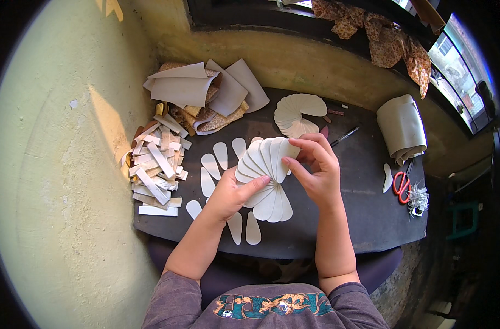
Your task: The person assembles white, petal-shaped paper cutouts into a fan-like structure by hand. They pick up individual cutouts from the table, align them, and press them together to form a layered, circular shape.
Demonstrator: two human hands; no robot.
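Observation:
Both my hands hold a fan of overlapping cream, petal-shaped pieces (265, 164) above a dark work board (365, 214). My left hand (233, 194) grips the fan from below-left, fingers laid across its middle. My right hand (316, 170) pinches the fan's upper right edge, thumb on the front. Loose single petal pieces (210, 166) lie flat on the board around and under the fan. A second finished fan of petals (296, 113) lies farther back on the board.
A heap of cream rectangular strips (154, 170) sits at the board's left edge. Folded beige sheets (198, 90) lie at the back left. A grey roll (401, 127), red-handled scissors (402, 183), a pen (344, 136) and a thread tangle (418, 198) are at right.

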